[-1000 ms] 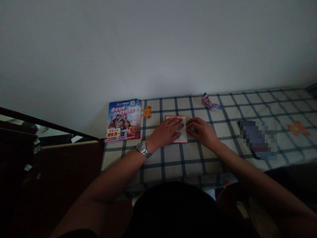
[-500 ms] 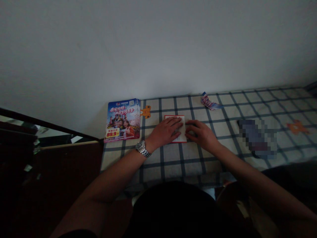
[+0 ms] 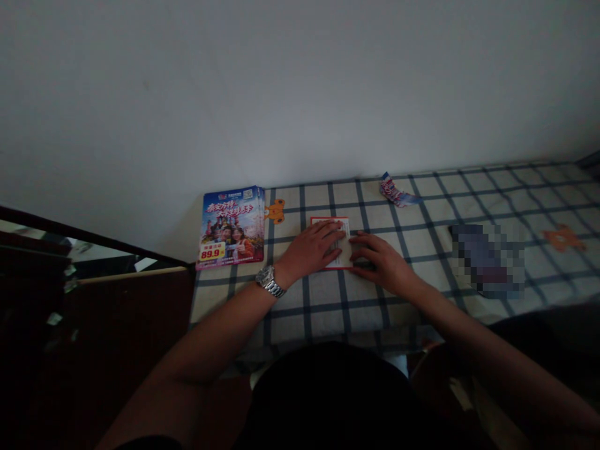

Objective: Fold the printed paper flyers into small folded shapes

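Observation:
A folded white paper with a red border [image 3: 334, 226] lies on a checked sheet [image 3: 422, 250]. My left hand [image 3: 312, 250], with a metal watch at the wrist, lies flat on the paper with fingers stretched out. My right hand [image 3: 377, 259] rests at the paper's right edge, fingers curled and pressing along it. The paper's lower part is hidden under both hands.
A stack of colourful flyers [image 3: 230, 226] lies at the sheet's left end by the white wall. A small folded flyer piece [image 3: 396, 190] sits at the back. A blurred dark object [image 3: 487, 259] lies to the right. Dark wooden furniture [image 3: 117, 312] stands at left.
My right hand has slid a little toward me along the paper's right edge. My left hand has stayed flat on the paper.

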{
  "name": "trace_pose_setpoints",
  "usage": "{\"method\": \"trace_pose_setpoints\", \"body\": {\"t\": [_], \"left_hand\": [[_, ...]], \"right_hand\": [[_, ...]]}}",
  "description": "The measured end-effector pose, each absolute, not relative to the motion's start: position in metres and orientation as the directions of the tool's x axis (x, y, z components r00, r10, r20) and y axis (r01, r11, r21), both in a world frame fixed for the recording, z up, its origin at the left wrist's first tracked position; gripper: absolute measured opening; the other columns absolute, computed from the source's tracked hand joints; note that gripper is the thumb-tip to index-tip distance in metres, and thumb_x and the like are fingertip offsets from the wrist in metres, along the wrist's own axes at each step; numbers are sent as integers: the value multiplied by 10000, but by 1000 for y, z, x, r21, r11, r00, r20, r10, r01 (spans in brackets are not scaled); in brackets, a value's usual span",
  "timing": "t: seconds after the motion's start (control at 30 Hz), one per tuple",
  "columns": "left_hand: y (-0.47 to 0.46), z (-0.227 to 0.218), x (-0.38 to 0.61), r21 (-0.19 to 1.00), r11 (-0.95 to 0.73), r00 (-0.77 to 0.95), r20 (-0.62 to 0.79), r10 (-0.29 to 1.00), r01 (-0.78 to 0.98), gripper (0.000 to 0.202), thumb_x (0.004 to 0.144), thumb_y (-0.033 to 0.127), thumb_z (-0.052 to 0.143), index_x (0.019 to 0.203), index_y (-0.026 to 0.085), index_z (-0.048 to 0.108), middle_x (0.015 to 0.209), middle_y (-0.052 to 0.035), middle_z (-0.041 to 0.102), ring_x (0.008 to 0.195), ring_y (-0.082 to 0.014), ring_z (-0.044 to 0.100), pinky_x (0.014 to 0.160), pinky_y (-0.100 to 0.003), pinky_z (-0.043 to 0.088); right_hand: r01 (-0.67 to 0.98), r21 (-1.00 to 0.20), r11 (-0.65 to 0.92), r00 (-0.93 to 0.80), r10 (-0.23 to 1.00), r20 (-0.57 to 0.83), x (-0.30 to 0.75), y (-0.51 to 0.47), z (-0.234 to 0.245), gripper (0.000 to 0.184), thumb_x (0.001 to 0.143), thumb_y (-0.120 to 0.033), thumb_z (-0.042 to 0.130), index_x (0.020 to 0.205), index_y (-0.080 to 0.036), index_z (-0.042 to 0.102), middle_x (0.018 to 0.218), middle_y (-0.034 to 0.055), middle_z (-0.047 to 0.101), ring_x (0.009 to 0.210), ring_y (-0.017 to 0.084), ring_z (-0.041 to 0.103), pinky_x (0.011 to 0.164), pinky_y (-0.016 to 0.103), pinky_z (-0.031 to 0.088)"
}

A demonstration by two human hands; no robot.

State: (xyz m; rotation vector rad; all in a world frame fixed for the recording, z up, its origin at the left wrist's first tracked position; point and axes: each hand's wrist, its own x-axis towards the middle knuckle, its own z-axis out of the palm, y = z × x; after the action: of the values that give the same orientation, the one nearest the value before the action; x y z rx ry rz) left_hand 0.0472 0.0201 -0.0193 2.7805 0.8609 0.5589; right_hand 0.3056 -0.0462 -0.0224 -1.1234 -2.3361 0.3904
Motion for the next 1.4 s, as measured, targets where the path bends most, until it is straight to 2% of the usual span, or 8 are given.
{"method": "trace_pose_setpoints", "body": {"t": [0.2,0.53,0.7,0.93,1.03,1.13,1.3,1.4], "left_hand": [[20,-22,47,272,-818,759,308,573,507,418,1089,381,501,1460,197,559,1554,-114,537,1500,-269,447,1266,-483,390],[19,-21,45,286,-810,753,305,583,512,435,1085,376,516,1478,193,552,1537,-133,525,1459,-295,482,1227,-503,434],[21,-21,42,380,-796,745,311,590,472,420,1104,422,464,1456,221,575,1501,-127,550,1448,-286,497,1215,-520,439],[24,-10,32,568,-761,738,358,571,313,463,1127,468,350,1345,209,665,1438,-121,613,1375,-246,563,1182,-457,467],[23,-3,26,522,-804,762,385,520,285,487,1085,574,432,1293,216,689,1371,-117,664,1315,-274,602,1146,-484,473],[21,-1,22,433,-843,792,365,489,321,597,936,706,640,1274,216,690,1257,-102,721,1162,-284,670,1048,-476,514],[22,-7,22,346,-866,802,359,477,360,310,1058,446,578,1228,219,703,1140,-61,758,1052,-216,707,923,-374,560],[24,-11,24,340,-865,794,369,483,368,255,1091,366,525,1170,220,719,1089,-41,768,997,-186,717,861,-331,568]], "right_hand": [[625,-399,671,-573,742,349,308,-44,-25,211,958,-340,736,1143,-240,726,1428,136,654,1448,371,523,1149,615,490],[580,-366,728,-615,686,389,304,-47,-20,136,986,-279,700,1106,-247,756,1277,94,756,1286,307,667,1100,548,548],[578,-409,706,-592,708,386,301,-50,-18,154,1026,-255,637,1123,-243,755,1194,76,783,1194,272,718,1020,486,603],[642,-495,586,-485,810,329,299,-48,-15,149,1051,-292,598,1122,-241,719,1144,77,796,1055,256,763,947,437,605],[679,-509,529,-435,849,300,298,-46,-14,146,1053,-312,591,1098,-240,710,1104,79,796,982,253,763,880,418,601],[694,-527,491,-402,871,282,297,-44,-11,151,1052,-328,585,1055,-238,707,1004,69,787,907,245,750,818,394,587],[699,-584,413,-345,910,231,298,-39,-7,170,1057,-345,567,1025,-241,697,962,60,776,874,244,742,780,374,570],[687,-610,394,-328,918,224,299,-36,-5,167,1053,-357,569,1038,-249,696,981,56,780,896,250,744,795,378,569]]}}
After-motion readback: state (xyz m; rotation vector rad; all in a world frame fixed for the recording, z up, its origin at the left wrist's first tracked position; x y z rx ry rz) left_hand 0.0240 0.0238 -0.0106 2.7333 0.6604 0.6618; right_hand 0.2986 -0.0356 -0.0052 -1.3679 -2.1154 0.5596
